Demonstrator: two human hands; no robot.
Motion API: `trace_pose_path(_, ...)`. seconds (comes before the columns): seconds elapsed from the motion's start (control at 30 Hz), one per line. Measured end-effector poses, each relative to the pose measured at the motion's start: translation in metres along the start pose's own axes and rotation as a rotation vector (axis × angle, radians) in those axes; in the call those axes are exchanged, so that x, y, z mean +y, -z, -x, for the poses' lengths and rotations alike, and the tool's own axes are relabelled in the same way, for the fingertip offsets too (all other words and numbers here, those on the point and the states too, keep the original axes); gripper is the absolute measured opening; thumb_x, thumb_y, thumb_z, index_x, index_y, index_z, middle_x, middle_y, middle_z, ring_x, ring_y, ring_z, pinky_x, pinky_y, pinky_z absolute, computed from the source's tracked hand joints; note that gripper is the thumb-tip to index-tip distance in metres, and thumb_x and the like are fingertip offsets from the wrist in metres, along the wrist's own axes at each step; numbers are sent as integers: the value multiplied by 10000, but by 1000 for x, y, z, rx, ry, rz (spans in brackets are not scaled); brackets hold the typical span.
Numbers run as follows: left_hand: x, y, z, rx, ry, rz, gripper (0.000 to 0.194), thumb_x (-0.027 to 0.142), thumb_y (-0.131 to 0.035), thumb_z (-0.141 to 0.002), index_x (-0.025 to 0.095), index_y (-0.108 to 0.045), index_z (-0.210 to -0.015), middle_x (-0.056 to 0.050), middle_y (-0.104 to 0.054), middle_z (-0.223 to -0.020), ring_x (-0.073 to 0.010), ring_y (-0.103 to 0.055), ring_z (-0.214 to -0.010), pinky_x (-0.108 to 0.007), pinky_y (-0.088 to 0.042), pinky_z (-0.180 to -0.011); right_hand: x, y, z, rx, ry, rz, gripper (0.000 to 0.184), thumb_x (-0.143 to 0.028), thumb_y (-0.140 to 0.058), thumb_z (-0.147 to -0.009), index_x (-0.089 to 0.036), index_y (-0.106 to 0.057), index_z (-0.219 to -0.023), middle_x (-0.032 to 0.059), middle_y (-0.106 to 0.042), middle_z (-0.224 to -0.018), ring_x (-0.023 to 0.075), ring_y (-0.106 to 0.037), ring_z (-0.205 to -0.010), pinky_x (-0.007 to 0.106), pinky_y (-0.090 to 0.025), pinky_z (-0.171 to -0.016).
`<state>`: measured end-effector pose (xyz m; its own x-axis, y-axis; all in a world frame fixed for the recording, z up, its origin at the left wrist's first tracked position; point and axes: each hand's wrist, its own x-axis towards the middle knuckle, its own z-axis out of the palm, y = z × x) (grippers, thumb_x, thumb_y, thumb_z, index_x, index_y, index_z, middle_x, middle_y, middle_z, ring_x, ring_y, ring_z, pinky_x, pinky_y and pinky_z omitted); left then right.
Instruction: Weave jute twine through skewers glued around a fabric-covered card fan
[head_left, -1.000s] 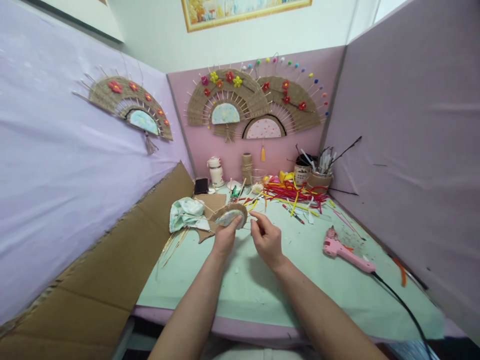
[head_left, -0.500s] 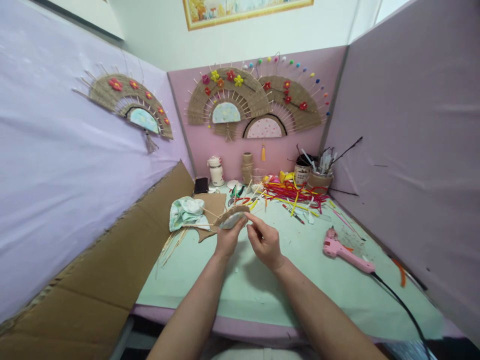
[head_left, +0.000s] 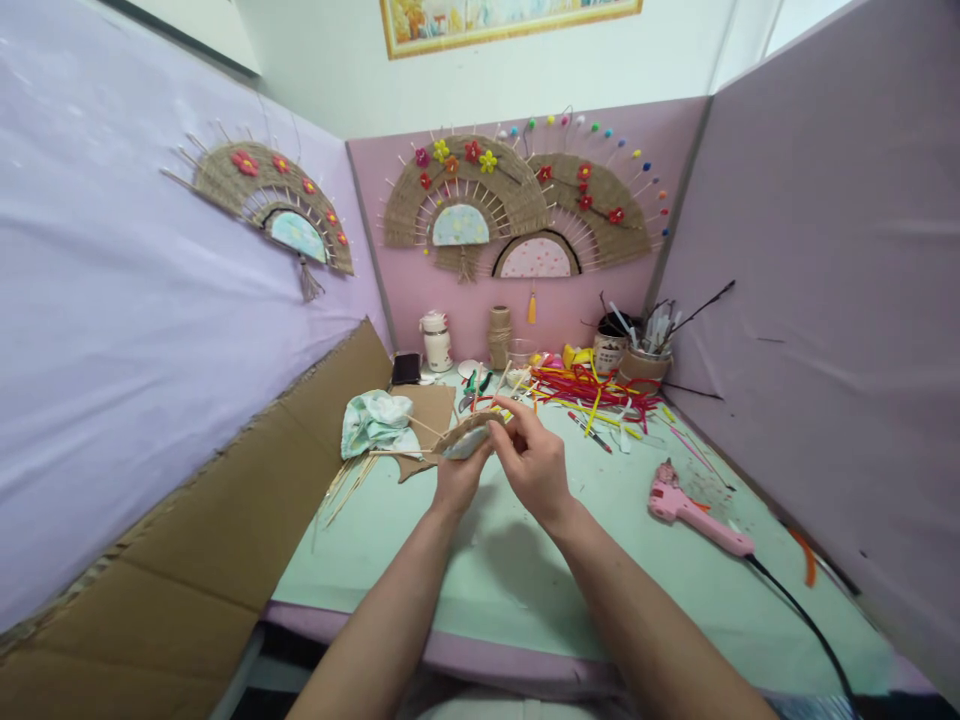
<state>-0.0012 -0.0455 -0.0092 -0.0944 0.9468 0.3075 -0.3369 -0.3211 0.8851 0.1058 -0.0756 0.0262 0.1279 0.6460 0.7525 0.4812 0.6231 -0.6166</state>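
A small half-round cardboard fan base (head_left: 466,440), faced with pale blue cloth and with thin wooden sticks fanning out from its curved edge, is held above the table. My left hand (head_left: 459,480) grips it from below, its fingers mostly hidden behind the piece. At the fan base's right end, my right hand (head_left: 531,452) pinches the edge between thumb and fingers. Left of the piece lie a crumpled green-and-white cloth (head_left: 375,422) and a cut sheet of cardboard (head_left: 427,405), with several loose sticks (head_left: 350,490) beside them.
A pink glue gun (head_left: 697,512) with a black cord lies at the right. Red and yellow pipe cleaners (head_left: 600,392) pile up at the back, near a jar of twigs (head_left: 643,368), a twine spool (head_left: 499,338) and a white bottle (head_left: 436,342). Tall cardboard (head_left: 187,510) borders the left.
My right hand has moved up and left onto the fan base, going from a pointing finger at its corner to a pinch on its right end. The camera view has shifted slightly.
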Motion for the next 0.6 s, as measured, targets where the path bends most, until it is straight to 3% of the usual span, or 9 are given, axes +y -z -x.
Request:
trace_pose_path(0.2, 3, 1, 1, -13, 15, 0, 317, 203, -777, -609, 177, -705, -917, -58, -707, -978, -224, -635, -947, -353, -456, -915, -4, -4, -8, -40, 9, 84, 267, -301, -481, -882, -191, -621, -1082, 23, -672, -741, 131, -594, -605, 236, -460, -613)
trace_pose_path(0.33, 0, 2, -1, -27, 19, -8, 325, 213, -781, -604, 178, -701, -917, -51, -713, -958, -219, -640, -925, -347, -470, -893, -4, -4, -6, -51, 23, 0, 176, -269, -473, -892, -198, -629, -933, 27, -681, -817, 130, -615, -676, 235, -464, -664)
trace_pose_path(0.43, -4, 0, -3, 16, 47, 29, 333, 225, -790, -589, 167, -699, -905, -56, -716, -933, -216, -643, -904, -347, -473, -880, -2, -1, -3, 2, -17, -68, 156, -275, -462, -898, -193, -593, -916, 9, -641, -741, 115, -572, -603, 224, -447, -606)
trace_pose_path(0.6, -8, -2, -10, 83, 168, 311, 333, 199, -804, -563, 159, -667, -864, -29, -709, -874, -178, -651, -859, -323, -487, -851, 11, 10, 1, 67, -103, -69, 181, -298, -409, -918, -195, -526, -826, -40, -507, -588, 101, -469, -503, 215, -387, -522)
